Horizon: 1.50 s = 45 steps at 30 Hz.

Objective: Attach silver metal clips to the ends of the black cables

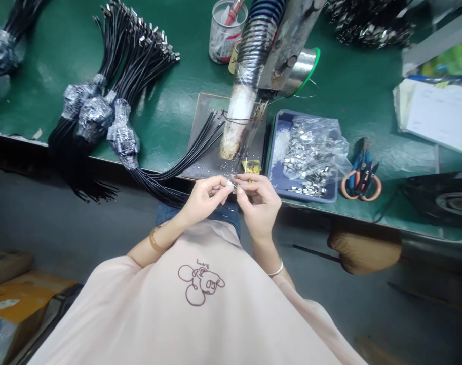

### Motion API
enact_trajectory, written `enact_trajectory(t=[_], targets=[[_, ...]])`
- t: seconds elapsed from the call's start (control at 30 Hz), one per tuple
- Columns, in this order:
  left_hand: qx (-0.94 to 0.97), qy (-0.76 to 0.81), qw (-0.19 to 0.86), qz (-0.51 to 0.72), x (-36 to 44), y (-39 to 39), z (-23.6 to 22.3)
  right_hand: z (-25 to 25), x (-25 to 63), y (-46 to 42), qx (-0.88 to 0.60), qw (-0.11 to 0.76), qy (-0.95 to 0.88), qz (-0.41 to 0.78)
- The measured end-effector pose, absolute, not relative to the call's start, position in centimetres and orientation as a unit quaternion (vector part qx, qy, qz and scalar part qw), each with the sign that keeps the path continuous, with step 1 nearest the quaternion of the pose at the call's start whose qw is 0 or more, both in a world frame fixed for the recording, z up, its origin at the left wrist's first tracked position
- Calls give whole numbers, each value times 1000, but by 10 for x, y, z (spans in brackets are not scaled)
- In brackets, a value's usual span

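At the bench's front edge my left hand (206,198) and my right hand (259,204) meet, thumbs and fingers pinched together. Between their fingertips is a tiny metal connector (233,186), partly covered by the fingers. A black cable seems to run to it, though the fingers hide the join. Left of my hands, a bundle of black cables (158,185) in clear wrap hangs over the edge, some cable ends lying on a dark board (200,109). A yellow sponge (251,166) lies just beyond my fingers. Right of them, a blue tray (310,195) holds many small metal connectors (309,152) and a plastic bag.
A hose nozzle (234,126) and a metal arm hang over the board, beside a solder wire spool (301,71). Orange-handled scissors (362,185) and blue pliers lie right of the tray. Wrapped cable bundles (96,116) stand left; a clear cup (223,40) is behind.
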<state>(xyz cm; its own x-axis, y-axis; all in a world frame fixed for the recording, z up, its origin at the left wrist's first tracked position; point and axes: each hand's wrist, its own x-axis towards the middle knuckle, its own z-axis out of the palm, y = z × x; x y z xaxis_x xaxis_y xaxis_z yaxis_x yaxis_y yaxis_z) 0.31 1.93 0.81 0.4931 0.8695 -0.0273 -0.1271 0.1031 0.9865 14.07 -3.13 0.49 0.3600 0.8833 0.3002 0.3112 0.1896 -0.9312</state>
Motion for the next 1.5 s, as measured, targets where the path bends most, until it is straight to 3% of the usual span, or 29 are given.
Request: enact_trajectory(t=[0.13,0.37,0.6,1.17,1.5], targets=[[568,344,629,404,7,16,7,0,145,-28,-561,592,-475,331],[545,359,653,384,7,13,2,0,135,-32,-605,541,-578,81],[522,325,696,371,2,23,9,2,147,-29,-589,566,-509,271],[551,337,703,298,-2,29,17,11,154,-36,-587,531,-570,220],[549,323,707,307,-3,27,16,6,149,-34,-574,560,-490,342]])
